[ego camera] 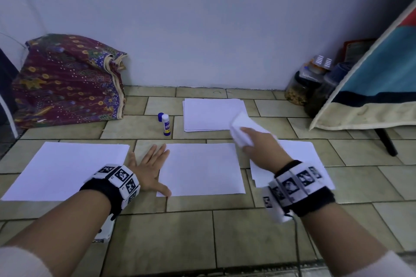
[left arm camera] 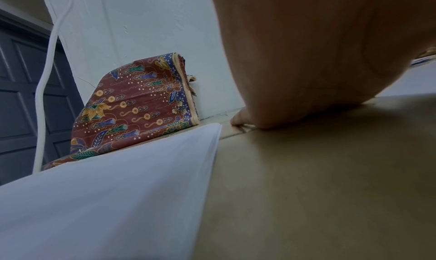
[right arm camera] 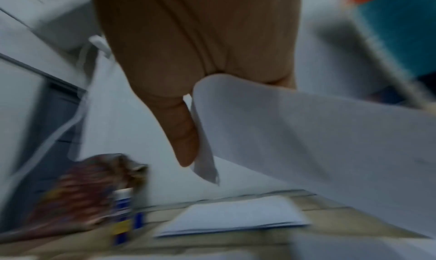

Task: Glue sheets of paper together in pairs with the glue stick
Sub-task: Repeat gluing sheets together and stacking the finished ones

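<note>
Tiled floor point(ego camera: 202, 231), white wall point(ego camera: 202, 18) behind. Batik cloth point(ego camera: 67, 78) bundled against the wall far left; striped fabric point(ego camera: 371, 78) on a frame far right, jars point(ego camera: 299, 90) beside it.

Paper in four spots:
- left sheets point(ego camera: 65, 171), flat, just left of the left hand
- centre sheet point(ego camera: 202, 168), flat
- right sheets point(ego camera: 299, 157), partly under the right arm
- far stack point(ego camera: 211, 114), near the wall, edges slightly offset

Left hand point(ego camera: 150, 171): flat on the floor, fingers spread and straight, thumb on the centre sheet's near-left corner. Grips nothing.

Right hand point(ego camera: 258, 141): raised, clamped on a lifted sheet point(ego camera: 243, 128), thumb one side and fingers the other. Sheet curls over the hand; wrist view is motion-blurred.

Glue stick point(ego camera: 166, 125): upright on the floor, uncapped, between the batik cloth and the far stack, well apart from both hands. Blue and yellow label, text too small to read. Blue cap point(ego camera: 160, 117) touching or just behind it.

Wrist bands point(ego camera: 119, 180) carry black-and-white square markers.
</note>
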The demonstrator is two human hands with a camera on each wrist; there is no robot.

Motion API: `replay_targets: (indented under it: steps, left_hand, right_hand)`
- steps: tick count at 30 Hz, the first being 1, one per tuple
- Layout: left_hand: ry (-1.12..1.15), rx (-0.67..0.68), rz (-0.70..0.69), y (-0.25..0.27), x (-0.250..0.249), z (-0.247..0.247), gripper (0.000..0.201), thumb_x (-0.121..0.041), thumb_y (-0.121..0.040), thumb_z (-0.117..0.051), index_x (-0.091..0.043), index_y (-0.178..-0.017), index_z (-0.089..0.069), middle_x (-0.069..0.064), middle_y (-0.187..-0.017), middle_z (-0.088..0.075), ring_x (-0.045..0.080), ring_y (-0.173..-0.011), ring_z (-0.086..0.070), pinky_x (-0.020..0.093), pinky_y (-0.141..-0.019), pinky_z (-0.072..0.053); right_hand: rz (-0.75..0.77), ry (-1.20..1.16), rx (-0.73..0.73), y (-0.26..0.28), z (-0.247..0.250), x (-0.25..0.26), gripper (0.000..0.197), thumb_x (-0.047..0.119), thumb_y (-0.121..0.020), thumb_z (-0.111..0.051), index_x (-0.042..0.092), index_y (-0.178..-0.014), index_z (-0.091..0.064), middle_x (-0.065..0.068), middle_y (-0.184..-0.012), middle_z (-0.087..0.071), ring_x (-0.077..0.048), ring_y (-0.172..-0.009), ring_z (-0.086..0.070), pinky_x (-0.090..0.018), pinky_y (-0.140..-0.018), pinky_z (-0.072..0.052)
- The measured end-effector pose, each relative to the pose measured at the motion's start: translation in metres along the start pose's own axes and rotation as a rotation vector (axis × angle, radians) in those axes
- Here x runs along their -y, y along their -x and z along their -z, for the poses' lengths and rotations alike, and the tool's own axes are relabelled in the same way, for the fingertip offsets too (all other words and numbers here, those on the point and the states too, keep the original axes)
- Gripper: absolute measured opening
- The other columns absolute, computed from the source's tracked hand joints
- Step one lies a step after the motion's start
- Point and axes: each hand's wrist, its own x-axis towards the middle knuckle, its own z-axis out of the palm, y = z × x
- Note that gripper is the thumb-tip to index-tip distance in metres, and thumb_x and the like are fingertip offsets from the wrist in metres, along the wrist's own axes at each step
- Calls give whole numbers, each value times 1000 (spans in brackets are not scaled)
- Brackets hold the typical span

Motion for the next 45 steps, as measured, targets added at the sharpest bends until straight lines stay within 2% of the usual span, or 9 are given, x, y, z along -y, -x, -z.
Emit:
replay_targets:
  steps: [3,7,13,16,19,22,27,30,45]
  left_hand:
    - [3,-4,7,0,0,-1,156,-95,-20,-25,-20,-148,24,-8,-151,36,13,-141,30,65,-109,11]
    - [20,-2,10,1,-1,-1,146,-88,-30,-27,-19,-148,24,-8,-152,35,14,-141,31,65,-109,12]
    - [11,-15,31,1,-1,-1,142,-87,-39,-37,-20,-149,23,-8,-153,33,13,-141,30,63,-109,12]
    - [11,-22,42,-1,0,-3,146,-88,-33,-35,-21,-149,23,-8,-154,32,13,-141,30,63,-109,12]
    - [8,-22,46,-3,1,-4,140,-84,-42,-43,-21,-149,23,-8,-153,34,13,-141,30,62,-109,12]
    - [8,-23,53,-4,2,-4,143,-87,-38,-40,-21,-149,23,-8,-153,33,13,-141,30,63,-109,12]
    - [-9,-12,62,-2,-1,-3,130,-75,-66,-61,-20,-149,23,-7,-153,33,14,-141,30,63,-110,11]
    - [4,1,58,1,-3,-1,121,-64,-78,-63,-18,-149,24,-6,-153,34,15,-141,31,63,-110,11]
    - [-22,35,68,1,-4,0,121,-63,-79,-62,-15,-148,25,-5,-152,35,15,-141,31,63,-110,12]
  right_hand:
    - [92,-6,123,-2,-38,47,51,16,-96,-44,18,-146,-31,-13,-135,-51,-29,-120,-49,-31,-96,-38]
    - [60,16,229,-13,-84,83,47,13,-94,-41,13,-139,-30,-20,-125,-52,-37,-118,-47,-46,-99,-42]
    - [63,54,240,-16,-103,104,48,13,-96,-41,9,-141,-27,-21,-127,-51,-35,-118,-49,-41,-102,-38]
    - [70,57,232,-16,-103,104,46,13,-96,-41,8,-140,-29,-20,-127,-52,-33,-117,-50,-40,-103,-36]
    - [82,74,224,-13,-102,102,45,13,-96,-41,7,-139,-31,-19,-125,-53,-33,-116,-50,-40,-103,-36]
    - [74,89,221,-11,-103,103,44,13,-96,-41,7,-138,-32,-19,-125,-53,-33,-117,-50,-40,-105,-33]
    - [79,101,219,-8,-104,104,37,13,-95,-40,6,-132,-37,-19,-123,-54,-33,-114,-52,-40,-102,-35]
    - [91,120,223,-7,-105,102,35,13,-95,-40,5,-130,-38,-19,-121,-54,-33,-112,-52,-40,-101,-35]
    - [96,138,239,-8,-108,104,36,11,-93,-40,7,-128,-40,-18,-122,-54,-32,-114,-50,-42,-106,-31]
